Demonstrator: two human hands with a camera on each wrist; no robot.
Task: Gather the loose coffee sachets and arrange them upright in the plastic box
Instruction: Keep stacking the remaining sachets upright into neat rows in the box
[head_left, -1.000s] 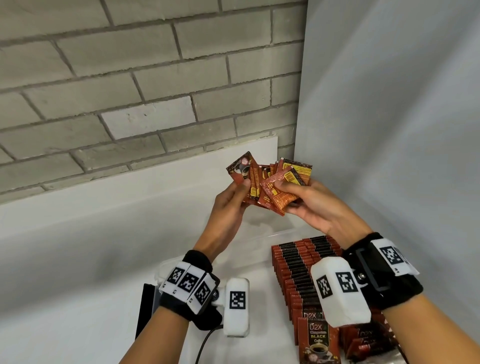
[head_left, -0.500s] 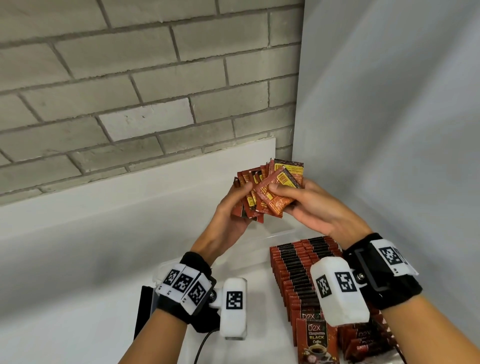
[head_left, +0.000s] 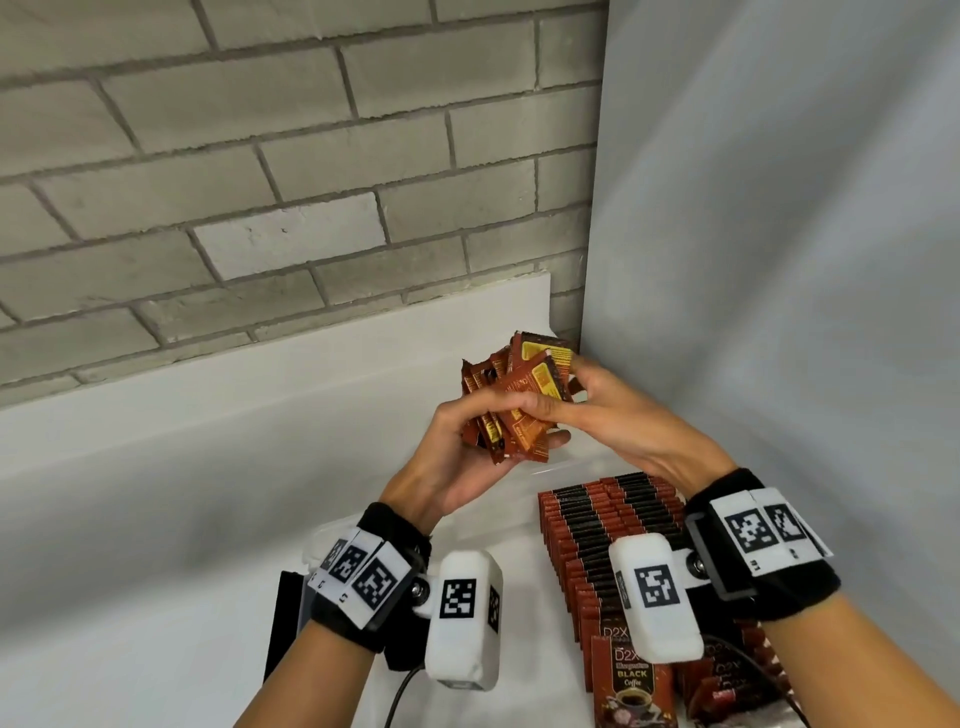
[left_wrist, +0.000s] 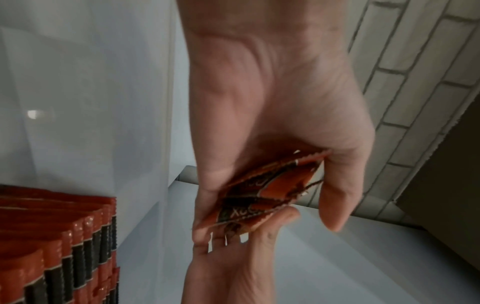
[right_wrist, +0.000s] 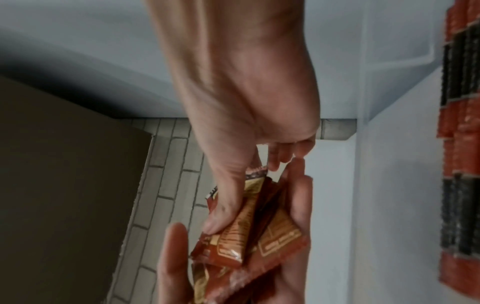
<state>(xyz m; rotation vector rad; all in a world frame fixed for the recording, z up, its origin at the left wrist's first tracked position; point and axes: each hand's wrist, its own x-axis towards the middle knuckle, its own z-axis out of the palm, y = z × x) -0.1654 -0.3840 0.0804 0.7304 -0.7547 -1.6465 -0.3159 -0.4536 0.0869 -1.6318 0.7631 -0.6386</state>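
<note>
A bunch of red-brown coffee sachets (head_left: 524, 400) with yellow panels is held up between both hands, above the far end of the box. My left hand (head_left: 467, 441) cups the bunch from below, thumb over its front. My right hand (head_left: 587, 410) pinches the sachets from the right, thumb across their face. The left wrist view shows the sachets (left_wrist: 262, 197) wedged between fingers and thumb; the right wrist view shows their yellow-printed backs (right_wrist: 249, 232). The clear plastic box (head_left: 550, 467) below holds rows of upright sachets (head_left: 608, 530).
A grey brick wall (head_left: 291, 171) rises behind, with a white ledge (head_left: 260, 374) under it. A pale panel (head_left: 779, 234) closes the right side. Loose sachets marked BLACK Coffee (head_left: 631, 680) lie at the near end of the box. A black object (head_left: 283, 618) sits under my left wrist.
The fanned sachets have been squeezed together into a tighter bunch. Both hands have closed in on each other and dropped slightly towards the box.
</note>
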